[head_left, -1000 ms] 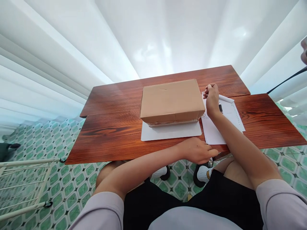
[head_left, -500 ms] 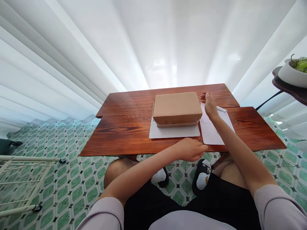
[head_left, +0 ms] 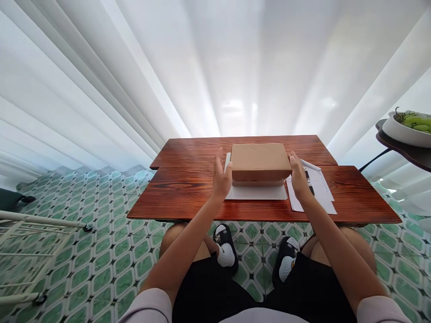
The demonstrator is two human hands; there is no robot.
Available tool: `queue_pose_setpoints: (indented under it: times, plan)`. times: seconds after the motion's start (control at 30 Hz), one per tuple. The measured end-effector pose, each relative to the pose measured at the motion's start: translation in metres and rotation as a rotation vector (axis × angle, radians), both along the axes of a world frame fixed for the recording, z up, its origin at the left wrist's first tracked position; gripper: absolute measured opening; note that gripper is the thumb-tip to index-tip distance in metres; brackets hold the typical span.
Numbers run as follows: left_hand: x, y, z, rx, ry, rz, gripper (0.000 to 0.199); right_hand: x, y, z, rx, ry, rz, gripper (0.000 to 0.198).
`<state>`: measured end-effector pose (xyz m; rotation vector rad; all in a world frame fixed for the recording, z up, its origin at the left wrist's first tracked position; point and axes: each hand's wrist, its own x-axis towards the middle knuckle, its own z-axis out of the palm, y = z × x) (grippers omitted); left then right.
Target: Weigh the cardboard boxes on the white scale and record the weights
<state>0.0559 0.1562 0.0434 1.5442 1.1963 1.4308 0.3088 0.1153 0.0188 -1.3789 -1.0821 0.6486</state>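
A brown cardboard box (head_left: 261,157) sits in the middle of the table, with a narrower cardboard layer under its front edge. Beneath it lies a flat white board (head_left: 257,193). My left hand (head_left: 222,178) is open at the box's left end, fingers pointing up and apart from it, the thumb near the front corner. At the right end is my right hand (head_left: 298,174), open, its fingertips at the box's side; whether they press on it I cannot tell. White papers (head_left: 323,197) with a black pen (head_left: 308,179) lie right of the box, partly behind my right forearm.
The dark red wooden table (head_left: 175,193) has a stepped outline. A white bowl of green produce (head_left: 409,130) stands on a dark stand at the right. White curtains (head_left: 202,67) hang behind the table, and a white metal rack (head_left: 37,251) is at the lower left.
My left hand has risen from the table's front edge to the box's left end and opened. My right hand has come closer to the box's right end. The pen on the papers now shows.
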Motion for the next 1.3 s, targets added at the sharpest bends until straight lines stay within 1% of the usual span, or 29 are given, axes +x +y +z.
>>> queue_pose_setpoints:
  times: [0.07,0.1,0.2,0.33,0.43,0.53,0.67,0.87,1.07,1.17,1.3]
  plan:
    - [0.000,0.002,-0.004,-0.200,-0.058,-0.064,0.064,-0.006,0.000,0.001,-0.035,0.006,-0.015,0.075]
    - [0.000,0.002,-0.006,-0.258,-0.071,-0.087,0.068,-0.008,0.001,0.002,-0.045,0.006,-0.021,0.074]
    - [0.003,0.001,-0.012,-0.307,-0.088,-0.141,0.073,-0.013,0.002,0.001,-0.035,-0.003,-0.032,0.073]
    - [0.006,0.000,-0.018,-0.305,-0.111,-0.196,0.069,-0.017,0.002,-0.005,-0.026,0.046,-0.025,0.070]
    - [0.009,0.001,-0.022,-0.298,-0.126,-0.200,0.068,-0.019,0.002,-0.011,-0.016,0.115,-0.006,0.064]
    - [0.011,0.003,-0.026,-0.283,-0.141,-0.189,0.063,-0.019,0.003,-0.015,0.010,0.095,-0.023,0.060]
    - [0.012,0.003,-0.028,-0.267,-0.162,-0.167,0.060,-0.019,0.005,-0.015,0.005,0.071,-0.040,0.055]
    - [0.015,-0.001,-0.023,-0.248,-0.187,-0.147,0.057,-0.019,0.003,-0.011,0.004,0.076,-0.027,0.050]
    - [0.018,-0.003,-0.021,-0.259,-0.190,-0.113,0.058,-0.019,-0.002,-0.007,0.030,0.080,-0.021,0.045]
    - [0.013,-0.005,-0.019,-0.240,-0.205,-0.109,0.058,-0.022,-0.002,-0.002,0.033,0.072,-0.002,0.044]
    - [0.000,-0.009,-0.009,-0.223,-0.225,-0.093,0.056,-0.031,0.002,0.008,0.023,0.051,0.032,0.046]
